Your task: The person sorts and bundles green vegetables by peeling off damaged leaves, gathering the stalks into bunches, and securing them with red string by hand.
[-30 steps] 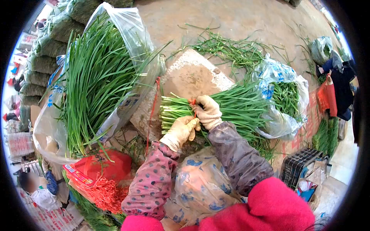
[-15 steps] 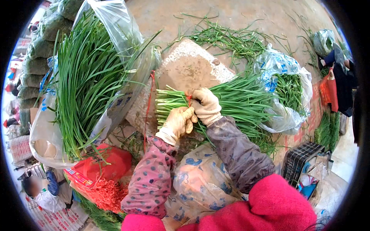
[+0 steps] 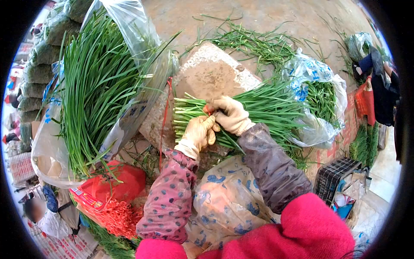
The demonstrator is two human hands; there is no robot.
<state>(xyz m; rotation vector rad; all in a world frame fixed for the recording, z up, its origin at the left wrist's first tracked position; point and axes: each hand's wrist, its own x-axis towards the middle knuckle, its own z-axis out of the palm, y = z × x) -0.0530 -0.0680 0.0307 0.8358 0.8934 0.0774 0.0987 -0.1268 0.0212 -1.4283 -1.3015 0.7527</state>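
Observation:
A bunch of long green leafy stalks (image 3: 271, 105) lies across a dirty board (image 3: 207, 77), its pale cut ends to the left. Both hands wear cream gloves. My left hand (image 3: 199, 133) is closed at the near side of the bunch, its fingertips pinching the red tie (image 3: 208, 113). My right hand (image 3: 230, 115) is bent over the top of the bunch, fingers closed on the same tie, touching the left fingertips. The gloves partly hide the tie.
A big open plastic bag of green stalks (image 3: 99, 86) stands at the left. Below it lies a red bag with red strips (image 3: 116, 216). At the right are a plastic bag of greens (image 3: 321, 101) and a black crate (image 3: 334, 177). A person (image 3: 47, 216) is at the lower left.
The view has shifted slightly. My right hand has turned and curled further over the tie, with its wrist a little to the right. My left hand keeps its pinch beside it.

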